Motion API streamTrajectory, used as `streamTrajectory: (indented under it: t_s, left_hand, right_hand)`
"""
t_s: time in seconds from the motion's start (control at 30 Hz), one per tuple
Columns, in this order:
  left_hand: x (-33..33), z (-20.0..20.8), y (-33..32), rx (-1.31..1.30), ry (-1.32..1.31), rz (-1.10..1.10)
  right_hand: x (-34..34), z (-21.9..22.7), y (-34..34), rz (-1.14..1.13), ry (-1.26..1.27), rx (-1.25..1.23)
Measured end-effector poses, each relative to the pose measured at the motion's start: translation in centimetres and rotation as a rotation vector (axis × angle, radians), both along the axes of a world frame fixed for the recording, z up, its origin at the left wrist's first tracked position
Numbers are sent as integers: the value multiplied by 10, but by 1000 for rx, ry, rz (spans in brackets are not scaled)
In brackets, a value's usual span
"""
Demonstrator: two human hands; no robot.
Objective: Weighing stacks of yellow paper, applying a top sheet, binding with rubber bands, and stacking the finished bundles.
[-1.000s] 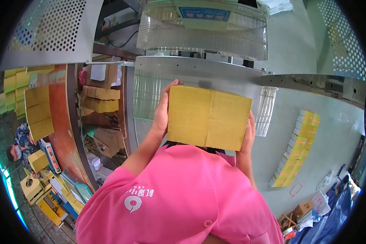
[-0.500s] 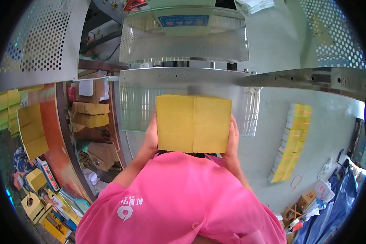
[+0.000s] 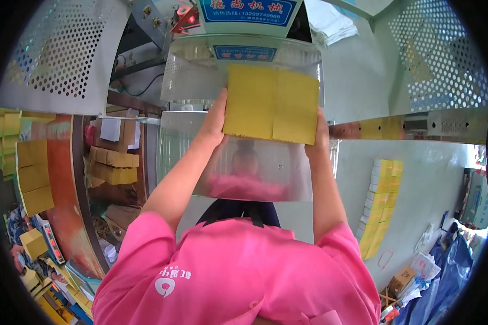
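A wide yellow block of what looks like stacked paper (image 3: 255,103), with a seam down its middle, is held out in front of me at arm's length. My left hand (image 3: 218,116) presses on its left side and my right hand (image 3: 321,132) on its right side, with most of the fingers hidden behind it. It is slightly tilted, its right end a little lower in the picture. Beyond and below it are the shiny metal plates of a machine; the lower metal plate (image 3: 238,179) mirrors my pink shirt. Whether the block touches the upper metal plate (image 3: 192,59) I cannot tell.
Perforated metal guards (image 3: 65,54) flank the machine. On the right floor lies a long row of yellow paper bundles (image 3: 382,206); beyond it are a blue tarp (image 3: 444,281) and a cardboard box (image 3: 401,280). To the left, a rusty red board (image 3: 68,189) stands near another person (image 3: 35,260).
The yellow block has moved forward, away from my chest and over the machine's metal plates. My arms have stretched out with it, and both hands keep their hold.
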State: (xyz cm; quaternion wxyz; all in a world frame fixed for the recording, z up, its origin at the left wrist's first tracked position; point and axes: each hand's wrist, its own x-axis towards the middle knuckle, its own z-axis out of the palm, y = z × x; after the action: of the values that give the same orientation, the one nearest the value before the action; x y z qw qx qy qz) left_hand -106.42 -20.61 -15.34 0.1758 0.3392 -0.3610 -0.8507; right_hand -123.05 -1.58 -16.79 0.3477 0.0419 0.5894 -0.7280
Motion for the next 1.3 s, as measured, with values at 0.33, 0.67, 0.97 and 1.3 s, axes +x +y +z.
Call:
streamTrajectory:
  t_s: [0.33, 0.67, 0.97, 1.3]
  left_hand:
    - [10, 7, 5, -159, 175, -31]
    - [-1, 2, 25, -274, 163, 4]
    - [-1, -3, 40, -233, 105, 38]
    - [-9, -11, 43, -237, 87, -7]
  right_hand:
    - [1, 15, 0, 100, 144, -152]
    - [-1, -1, 2, 108, 92, -267]
    - [-4, -11, 14, 112, 136, -313]
    - [-7, -26, 22, -49, -31, -281]
